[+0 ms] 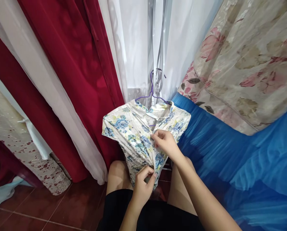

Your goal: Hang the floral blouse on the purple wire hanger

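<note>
Floor (35, 205) of red tile at far left, below hanging cloths. Red cloth (83, 73) next, left of the shirt.

Flowered shirt (136, 141) at centre, on a purple hanger (151, 83) and in front of white cloth (133, 41); its lower part lies between your knees (118, 175). Long axis runs from the collar, farthest from you, down toward your lap.

Your left hand (145, 181): low on the shirt, thumb and fingers pinching the front edge. Your right hand (165, 142): higher and slightly rightward, nearer the collar, its fingers pinching that edge too.

Key relation: the front edge runs steeply between your two grips, close to the shirt's long axis; above your right hand the neckline spreads in a V. Fabric inside each pinch is hidden.

Right side: blue cloth (206, 144), with rose-print cloth (232, 80) above it.
</note>
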